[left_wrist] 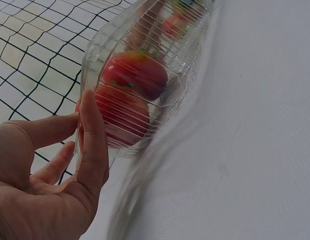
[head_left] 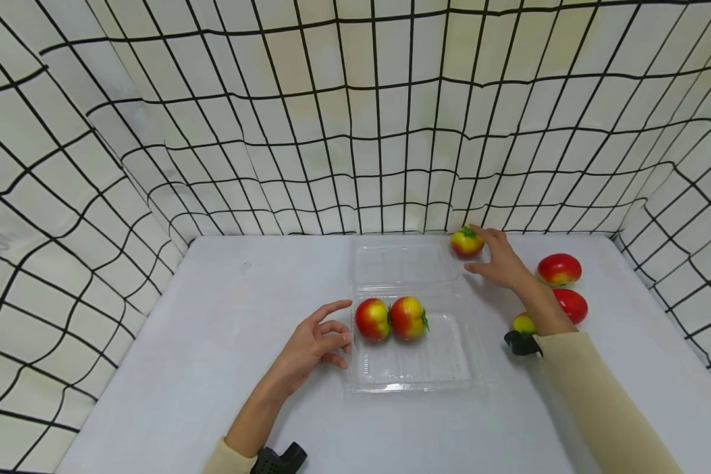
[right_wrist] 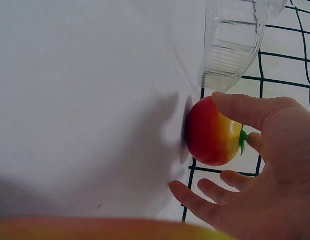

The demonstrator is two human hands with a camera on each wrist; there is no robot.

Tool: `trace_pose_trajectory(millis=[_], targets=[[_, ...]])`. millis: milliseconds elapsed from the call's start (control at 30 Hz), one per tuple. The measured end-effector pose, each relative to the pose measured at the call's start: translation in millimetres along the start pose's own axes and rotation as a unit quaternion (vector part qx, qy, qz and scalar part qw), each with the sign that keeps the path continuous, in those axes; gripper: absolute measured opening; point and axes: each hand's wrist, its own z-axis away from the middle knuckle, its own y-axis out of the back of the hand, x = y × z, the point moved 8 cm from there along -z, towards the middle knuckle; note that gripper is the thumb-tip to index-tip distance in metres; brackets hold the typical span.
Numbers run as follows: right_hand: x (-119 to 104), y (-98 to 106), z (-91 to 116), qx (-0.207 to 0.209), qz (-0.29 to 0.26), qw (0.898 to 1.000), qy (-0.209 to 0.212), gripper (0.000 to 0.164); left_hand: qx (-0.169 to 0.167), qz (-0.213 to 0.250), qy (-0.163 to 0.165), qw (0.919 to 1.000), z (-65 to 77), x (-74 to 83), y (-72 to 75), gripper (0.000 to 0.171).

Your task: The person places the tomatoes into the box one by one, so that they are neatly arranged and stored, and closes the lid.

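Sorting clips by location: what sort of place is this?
Probably a staged recording booth, not a home kitchen: a white tabletop enclosed by pale walls with a black grid, and black devices on both wrists. The room beyond isn't clearly visible.

Clear container (left_wrist: 96, 51) — cut by left wrist view's top edge.
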Motion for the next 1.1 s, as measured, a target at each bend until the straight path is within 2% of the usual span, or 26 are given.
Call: trace_pose_trajectory(millis=[233, 533, 800, 1100], targets=[[3, -3, -1, -0.014, 0.012, 1.0, -0.016, 0.085, -0.002, 0.0, 0.004, 1.0, 0.6, -2.3, -0.7, 0.062], [2, 0, -7, 0.009, 0.037, 0.999, -0.024, 0.087, 0.002, -0.003, 0.002, 1.0, 1.4, -0.8, -0.2, 0.062], [10, 4, -10, 0.045, 0.038, 0.997, -0.044, 0.069, 0.001, -0.004, 0.004, 1.0, 0.9, -0.7, 0.0, 0.062], [11, 8, -14, 0.057, 0.031, 0.996, -0.056, 0.066, 0.0, -0.002, 0.001, 1.0, 0.0, 1.9, -0.6, 0.062]])
